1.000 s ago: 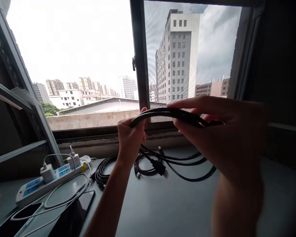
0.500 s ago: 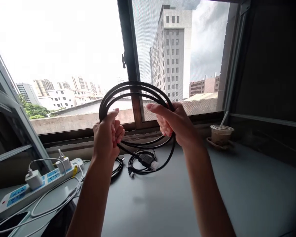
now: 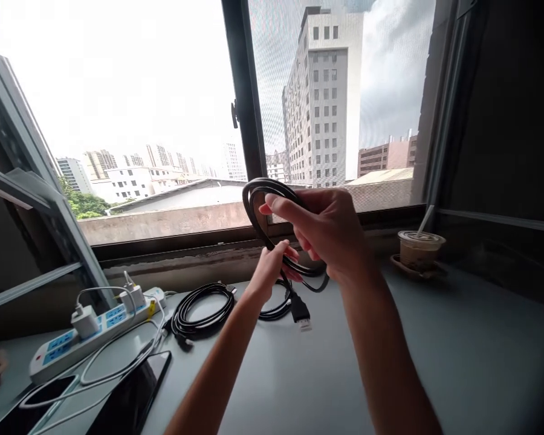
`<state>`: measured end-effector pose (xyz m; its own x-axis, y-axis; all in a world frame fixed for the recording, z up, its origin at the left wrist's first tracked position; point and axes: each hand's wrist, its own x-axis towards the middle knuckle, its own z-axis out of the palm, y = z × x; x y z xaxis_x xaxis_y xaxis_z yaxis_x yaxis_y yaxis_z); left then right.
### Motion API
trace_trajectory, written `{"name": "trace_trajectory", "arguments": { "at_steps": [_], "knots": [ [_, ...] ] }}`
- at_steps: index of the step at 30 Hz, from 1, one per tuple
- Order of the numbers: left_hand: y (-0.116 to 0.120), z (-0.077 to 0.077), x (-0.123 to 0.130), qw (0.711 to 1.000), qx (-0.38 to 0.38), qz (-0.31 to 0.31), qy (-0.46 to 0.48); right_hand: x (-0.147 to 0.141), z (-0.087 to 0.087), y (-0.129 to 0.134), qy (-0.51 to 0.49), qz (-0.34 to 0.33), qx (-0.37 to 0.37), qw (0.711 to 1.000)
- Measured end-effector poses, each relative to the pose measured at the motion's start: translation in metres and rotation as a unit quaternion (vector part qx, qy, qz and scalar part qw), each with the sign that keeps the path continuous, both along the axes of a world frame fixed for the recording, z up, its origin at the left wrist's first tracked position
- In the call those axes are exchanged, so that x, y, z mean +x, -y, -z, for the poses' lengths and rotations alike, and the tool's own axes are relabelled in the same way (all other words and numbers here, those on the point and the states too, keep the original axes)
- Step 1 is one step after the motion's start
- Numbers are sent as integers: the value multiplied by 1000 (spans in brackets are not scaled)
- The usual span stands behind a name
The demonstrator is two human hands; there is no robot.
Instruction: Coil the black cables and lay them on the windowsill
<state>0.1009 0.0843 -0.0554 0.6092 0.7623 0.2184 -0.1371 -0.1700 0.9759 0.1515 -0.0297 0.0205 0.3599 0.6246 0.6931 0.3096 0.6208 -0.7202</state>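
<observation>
A looped black cable (image 3: 255,211) hangs in the air above the desk, its connector with a clear cap (image 3: 300,309) pointing down. My right hand (image 3: 329,226) grips the top right of the loops, thumb pressed over them. Lower and to the left, my left hand (image 3: 274,266) is wrapped round the lower part of the same loops, just above the connector. On the desk behind my left forearm lies a coiled black cable (image 3: 199,329). A second coil (image 3: 276,312) lies beyond my left hand, partly hidden by it and the held connector.
A white power strip (image 3: 106,320) with plugged-in chargers and white cables stands at the left. Near it lie a black tablet (image 3: 133,393) and a phone (image 3: 45,402). A lidded drink cup (image 3: 417,248) sits at the right, below the window.
My left hand has moved right and down along the cable, close to my right hand. The held loops have become narrower, and the connector now hangs downward. The view has shifted slightly left.
</observation>
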Motion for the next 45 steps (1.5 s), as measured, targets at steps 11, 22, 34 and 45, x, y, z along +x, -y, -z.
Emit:
{"name": "trace_trajectory", "arguments": {
  "at_steps": [11,22,34,45],
  "knots": [
    [4,-18,-23,921,-49,352,-160,3,2,-2,36,-80,29,996],
    [9,-36,-16,938,-114,-90,314,10,6,-40,-143,-168,46,974],
    [10,-70,-75,943,159,-231,181,-7,12,-35,49,99,150,982],
    [25,-72,-83,932,280,-206,99,7,13,-38,150,167,244,943]
  ]
}}
